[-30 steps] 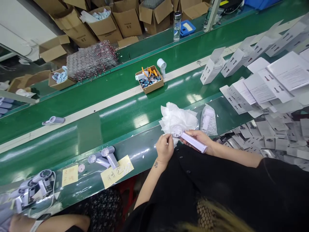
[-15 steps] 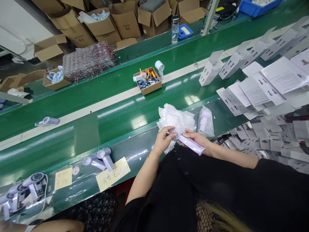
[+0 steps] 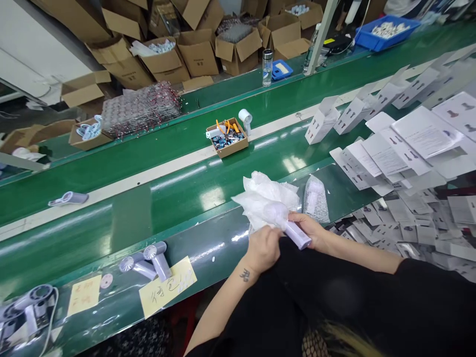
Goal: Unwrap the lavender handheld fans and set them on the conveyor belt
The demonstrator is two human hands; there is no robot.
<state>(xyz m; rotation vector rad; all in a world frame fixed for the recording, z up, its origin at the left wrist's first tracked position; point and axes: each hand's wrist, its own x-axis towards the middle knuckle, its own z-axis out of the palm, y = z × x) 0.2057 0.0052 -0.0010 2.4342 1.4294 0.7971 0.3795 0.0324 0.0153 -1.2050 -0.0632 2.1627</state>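
A lilac hair dryer (image 3: 297,235) has its head inside a white translucent plastic bag (image 3: 260,191), while its handle sticks out toward my body. My right hand (image 3: 310,229) is closed on the handle from the right. Just left of the dryer, my left hand (image 3: 265,245) is closed on the edge of the bag, its fingertips hidden. Right of the bag lies another lilac piece in bubble wrap (image 3: 316,201). Farther left on the bench, two lilac hair dryers (image 3: 158,255) rest by a handwritten yellow note (image 3: 169,286).
Several white printed boxes (image 3: 322,121) stand open at the right, beside stacked leaflets (image 3: 427,131). A small carton (image 3: 232,148) with tools and small parts sits on the green conveyor (image 3: 178,183). More dryers (image 3: 28,307) with a cable lie at the lower left.
The dryer's head has gone into the bag. My left hand has moved from the head down to the bag's edge and closed. My right hand stays on the handle.
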